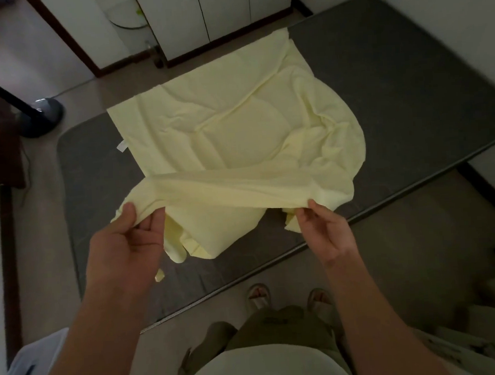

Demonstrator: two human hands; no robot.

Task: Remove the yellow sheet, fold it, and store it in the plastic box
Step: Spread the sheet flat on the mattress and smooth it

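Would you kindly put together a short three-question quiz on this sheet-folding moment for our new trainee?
1. True or false: the left hand and the right hand each pinch the yellow sheet.
2. Most of the sheet lies on: A) the dark grey mattress; B) the floor; C) a chair.
3. Which hand is nearer the fan base?
Key: 1 true; 2 A; 3 the left hand.
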